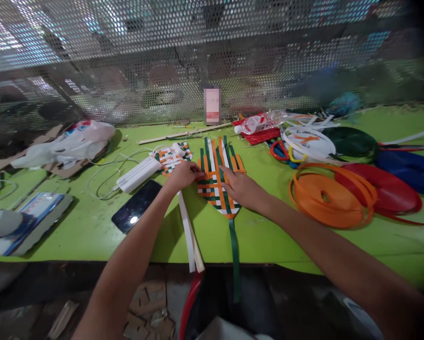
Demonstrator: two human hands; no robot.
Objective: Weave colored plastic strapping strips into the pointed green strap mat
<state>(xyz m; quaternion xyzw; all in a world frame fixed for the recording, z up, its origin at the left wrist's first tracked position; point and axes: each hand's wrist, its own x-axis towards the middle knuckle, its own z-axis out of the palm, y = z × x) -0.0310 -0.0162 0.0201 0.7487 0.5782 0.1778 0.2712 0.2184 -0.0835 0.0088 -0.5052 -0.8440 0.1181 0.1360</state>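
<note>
A perforated screen [134, 87] backs the green bench [272, 243]. The left hand [185, 174] bunches its fingertips at the left side of the woven piece [217, 191], grip unclear; the right hand [245, 189] rests loosely open on it. Nearer the bench's front edge than its corners, the piece looks light, springy, slick; its woven body probably holds best.

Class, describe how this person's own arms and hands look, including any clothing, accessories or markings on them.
The left hand and right hand are bare, without gloves. The left forearm and right forearm taper toward the hands; no sleeve, watch, bracelet or clear marking shows on either. Whether any ring is worn is too small to tell.
</note>
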